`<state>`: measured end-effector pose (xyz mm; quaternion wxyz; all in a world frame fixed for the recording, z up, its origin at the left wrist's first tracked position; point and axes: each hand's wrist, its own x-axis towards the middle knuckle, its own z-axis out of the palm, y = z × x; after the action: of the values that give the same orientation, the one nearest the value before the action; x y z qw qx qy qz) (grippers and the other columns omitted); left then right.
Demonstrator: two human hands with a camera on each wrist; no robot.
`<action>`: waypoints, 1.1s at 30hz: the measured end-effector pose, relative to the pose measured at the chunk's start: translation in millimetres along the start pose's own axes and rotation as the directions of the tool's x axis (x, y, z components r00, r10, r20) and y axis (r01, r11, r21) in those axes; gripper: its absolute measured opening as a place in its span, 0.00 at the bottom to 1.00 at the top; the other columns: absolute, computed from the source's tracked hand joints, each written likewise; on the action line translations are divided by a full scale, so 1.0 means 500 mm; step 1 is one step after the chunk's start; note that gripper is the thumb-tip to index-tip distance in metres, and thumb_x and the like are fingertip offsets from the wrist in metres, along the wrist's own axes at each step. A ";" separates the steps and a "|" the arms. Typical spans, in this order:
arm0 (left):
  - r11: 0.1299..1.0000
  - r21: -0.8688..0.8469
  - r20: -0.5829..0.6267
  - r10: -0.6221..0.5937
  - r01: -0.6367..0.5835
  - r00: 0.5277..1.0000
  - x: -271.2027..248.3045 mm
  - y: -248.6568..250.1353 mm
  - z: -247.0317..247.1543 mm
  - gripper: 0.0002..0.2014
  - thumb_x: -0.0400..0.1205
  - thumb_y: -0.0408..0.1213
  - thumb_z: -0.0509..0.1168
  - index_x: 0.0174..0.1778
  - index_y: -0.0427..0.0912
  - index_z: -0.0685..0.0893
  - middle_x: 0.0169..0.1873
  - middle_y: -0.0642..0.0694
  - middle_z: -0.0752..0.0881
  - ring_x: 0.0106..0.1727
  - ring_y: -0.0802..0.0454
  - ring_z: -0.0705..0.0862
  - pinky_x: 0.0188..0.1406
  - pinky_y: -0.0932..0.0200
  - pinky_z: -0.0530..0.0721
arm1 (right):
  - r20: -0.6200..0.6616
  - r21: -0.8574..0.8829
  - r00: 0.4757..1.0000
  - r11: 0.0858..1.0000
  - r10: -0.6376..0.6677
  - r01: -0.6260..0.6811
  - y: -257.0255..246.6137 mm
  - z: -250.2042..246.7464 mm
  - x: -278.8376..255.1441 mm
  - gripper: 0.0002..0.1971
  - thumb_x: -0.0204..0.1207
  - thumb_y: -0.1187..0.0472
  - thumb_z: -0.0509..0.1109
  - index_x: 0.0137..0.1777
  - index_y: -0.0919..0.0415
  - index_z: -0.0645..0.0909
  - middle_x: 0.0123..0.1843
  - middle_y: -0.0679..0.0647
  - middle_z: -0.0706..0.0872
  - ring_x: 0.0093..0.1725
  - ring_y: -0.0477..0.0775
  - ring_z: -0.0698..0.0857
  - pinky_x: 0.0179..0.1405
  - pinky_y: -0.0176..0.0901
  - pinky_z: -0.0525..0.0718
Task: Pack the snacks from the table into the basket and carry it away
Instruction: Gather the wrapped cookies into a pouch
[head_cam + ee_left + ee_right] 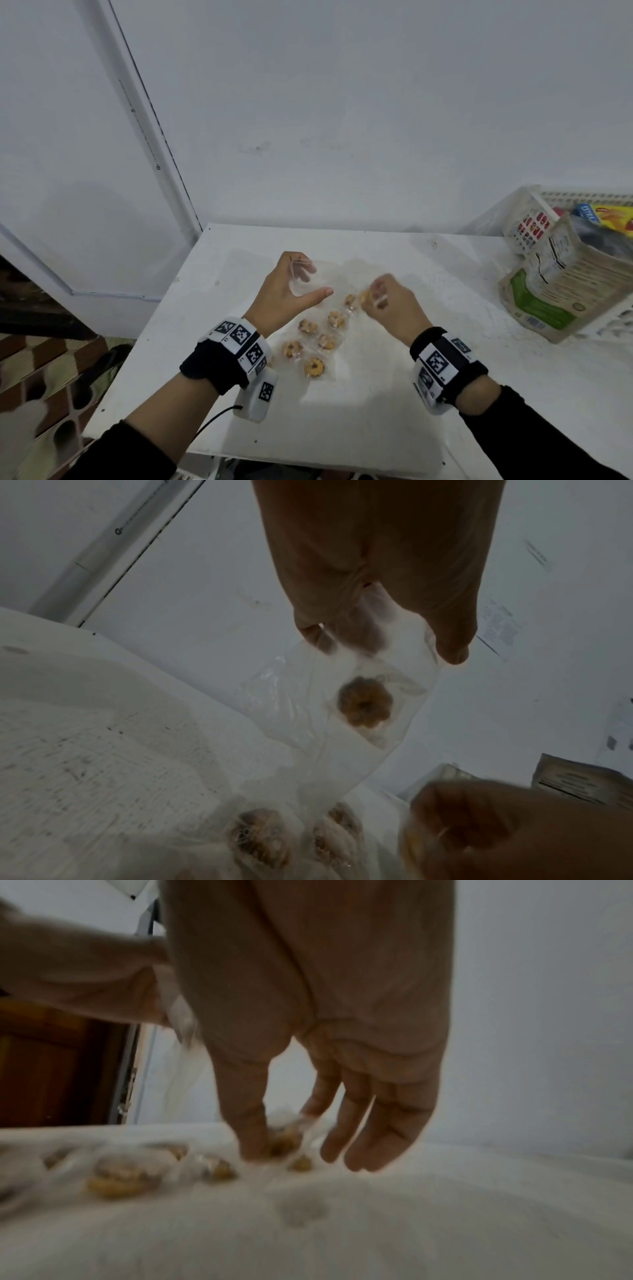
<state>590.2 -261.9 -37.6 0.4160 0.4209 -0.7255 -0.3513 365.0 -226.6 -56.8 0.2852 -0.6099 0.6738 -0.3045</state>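
Several small ring-shaped cookies (314, 367) in clear wrappers lie on the white table (376, 411), between my hands. My left hand (313, 281) grips the mouth of a clear plastic bag (330, 274) and holds it up off the table. In the left wrist view, one cookie (365, 702) sits inside that bag (301, 696) below my left hand (377, 642). My right hand (375, 298) pinches a wrapped cookie (284, 1139) between thumb and forefinger, just above the table; the view is blurred. The white lattice basket (534, 222) stands at the table's far right.
The basket holds a green and beige pouch (555, 291) that leans out over its near side, plus a yellow and blue packet (609, 219). A white wall rises behind the table. The table's left edge drops to a patterned floor (51, 377).
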 end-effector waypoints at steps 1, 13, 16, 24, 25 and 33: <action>1.000 -0.004 -0.002 0.002 -0.002 1.000 0.000 -0.002 0.000 0.29 0.68 0.57 0.76 0.57 0.49 0.72 0.48 0.57 0.82 0.49 0.55 0.82 0.53 0.60 0.79 | -0.127 0.169 0.991 0.983 -0.053 0.074 -0.030 -0.012 -0.005 0.16 0.74 0.58 0.75 0.55 0.55 0.71 0.47 0.47 0.82 0.41 0.48 0.83 0.39 0.31 0.80; 0.995 -0.102 0.030 -0.021 0.024 0.999 0.005 0.012 0.014 0.27 0.66 0.50 0.76 0.56 0.50 0.71 0.51 0.55 0.80 0.53 0.61 0.80 0.53 0.67 0.77 | -0.126 -0.176 0.728 0.738 -0.674 0.652 -0.131 0.001 -0.003 0.12 0.81 0.48 0.63 0.57 0.45 0.87 0.61 0.40 0.81 0.56 0.46 0.72 0.59 0.37 0.73; 0.998 -0.062 0.017 -0.021 0.022 1.000 0.002 0.002 0.006 0.28 0.68 0.53 0.78 0.57 0.51 0.71 0.54 0.51 0.80 0.59 0.56 0.80 0.61 0.56 0.80 | -0.240 0.074 0.835 0.849 -0.495 0.524 -0.115 -0.004 0.009 0.12 0.84 0.54 0.61 0.62 0.44 0.83 0.63 0.41 0.77 0.59 0.45 0.72 0.57 0.25 0.70; 0.999 -0.022 0.004 -0.024 0.024 1.000 -0.007 -0.003 -0.010 0.29 0.68 0.55 0.77 0.58 0.50 0.71 0.55 0.51 0.80 0.60 0.57 0.79 0.61 0.63 0.76 | 0.410 -0.408 0.912 0.891 -0.018 0.201 0.030 0.060 0.092 0.29 0.82 0.71 0.54 0.80 0.47 0.65 0.85 0.54 0.58 0.81 0.59 0.61 0.77 0.51 0.67; 0.999 -0.023 0.005 -0.026 0.027 1.000 -0.008 -0.002 -0.012 0.29 0.68 0.56 0.77 0.58 0.50 0.71 0.55 0.51 0.80 0.61 0.58 0.79 0.61 0.63 0.76 | 0.429 -0.443 0.903 0.870 -0.006 0.217 0.035 0.064 0.095 0.31 0.81 0.73 0.54 0.80 0.46 0.66 0.85 0.52 0.57 0.81 0.59 0.62 0.77 0.51 0.68; 0.999 -0.004 -0.002 -0.040 0.040 0.999 -0.014 -0.010 -0.026 0.30 0.67 0.58 0.76 0.58 0.52 0.71 0.55 0.53 0.81 0.62 0.59 0.79 0.61 0.64 0.75 | 0.136 -0.308 0.985 0.940 -0.107 0.145 0.051 0.058 0.092 0.18 0.78 0.69 0.64 0.67 0.57 0.76 0.62 0.56 0.72 0.47 0.56 0.82 0.53 0.45 0.84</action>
<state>605.7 -259.4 -38.6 0.4103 0.4350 -0.7158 -0.3605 366.4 -272.3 -95.6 0.2024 -0.7065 0.6556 -0.1736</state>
